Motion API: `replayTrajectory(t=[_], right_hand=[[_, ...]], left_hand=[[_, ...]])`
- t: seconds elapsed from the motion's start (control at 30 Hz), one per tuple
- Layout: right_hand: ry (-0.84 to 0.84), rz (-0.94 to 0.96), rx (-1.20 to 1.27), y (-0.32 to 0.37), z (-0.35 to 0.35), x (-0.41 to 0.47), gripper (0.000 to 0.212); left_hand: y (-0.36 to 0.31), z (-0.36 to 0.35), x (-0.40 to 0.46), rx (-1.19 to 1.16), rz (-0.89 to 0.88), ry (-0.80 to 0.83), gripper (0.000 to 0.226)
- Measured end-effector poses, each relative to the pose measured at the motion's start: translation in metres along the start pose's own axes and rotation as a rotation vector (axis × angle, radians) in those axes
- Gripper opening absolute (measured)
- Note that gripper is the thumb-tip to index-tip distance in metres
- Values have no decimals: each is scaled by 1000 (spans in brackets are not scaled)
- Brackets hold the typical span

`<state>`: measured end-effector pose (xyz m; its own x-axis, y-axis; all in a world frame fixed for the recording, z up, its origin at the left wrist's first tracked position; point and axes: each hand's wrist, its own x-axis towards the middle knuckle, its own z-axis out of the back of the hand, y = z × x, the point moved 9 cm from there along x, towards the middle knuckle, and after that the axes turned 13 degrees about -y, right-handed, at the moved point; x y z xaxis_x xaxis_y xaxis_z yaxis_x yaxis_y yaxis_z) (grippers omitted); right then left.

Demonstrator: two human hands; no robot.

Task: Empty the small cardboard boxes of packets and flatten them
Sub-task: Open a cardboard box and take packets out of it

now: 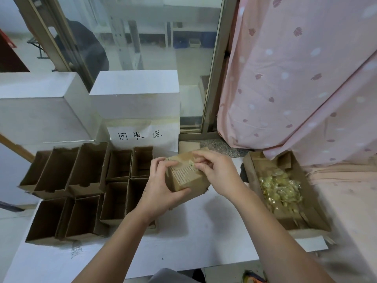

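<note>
both forearms reach in from the bottom edge and meet over the middle of the white table top [200, 231]. the left hand [163, 186] comes up from below with its palm under and around the near side of a small cardboard box [186, 176], which is held tilted above the table, its printed label facing up. the right hand [218, 172] angles in from the right, wrist bent, over the top far corner of the same box.

to the left on the table stand the opened empty boxes [81, 184], packed side by side in rows with their open tops up. behind them sit two white boxes [134, 94] and a paper sign [140, 135] with handwritten characters. to the right lies a shallow cardboard tray [257, 176] holding a heap of yellowish clear packets [279, 190]; a pink patterned curtain [306, 78] hangs over its far edge. a flat piece of cardboard [187, 146] lies just behind the held box, against the sill of a glass door [142, 37].

the left hand's fingers are curled round the box, thumb along the near bottom edge and fingertips pressed on the upper left edge. the right hand's thumb and forefinger pinch at the top flap beside a bit of tape; its other fingers are bent and close together. the box's top is partly hidden by the right hand, so i cannot tell whether the flap is open.
</note>
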<state>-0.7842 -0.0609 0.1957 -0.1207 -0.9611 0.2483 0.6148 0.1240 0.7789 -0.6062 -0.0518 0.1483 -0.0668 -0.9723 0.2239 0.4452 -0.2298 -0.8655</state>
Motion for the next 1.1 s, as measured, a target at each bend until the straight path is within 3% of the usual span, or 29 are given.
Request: replayTrajectory(t=[0.1,0.23,0.33,0.53,0.67,0.8,0.93,1.1], right_hand=[[-42,-188,-25,-19,4,0,37],[-63,-202,-118,-24,2,-2,12],[-93,-188,-226,-22,2,-2,11],[55,-263,-310,-27,-1,-7,13],[121,-259,-503,-34,-2,-10,19],[-49,-257,-465,-43,32,-1,8],[-230,-134,-349,-43,68,12,16],[-112,-27,-146,-27,52,9,11]], left_hand=[[-1,0,1,9,-17,-12,76],[-2,-5,0,31,-40,-7,78],[-6,-8,-2,36,-54,-1,78],[-6,-16,-11,87,-74,34,78],[-10,-30,-13,87,-90,72,74],[-12,-34,-12,31,-63,74,72],[-11,-32,-6,-58,-14,53,75],[-16,-30,1,-38,-12,29,73]])
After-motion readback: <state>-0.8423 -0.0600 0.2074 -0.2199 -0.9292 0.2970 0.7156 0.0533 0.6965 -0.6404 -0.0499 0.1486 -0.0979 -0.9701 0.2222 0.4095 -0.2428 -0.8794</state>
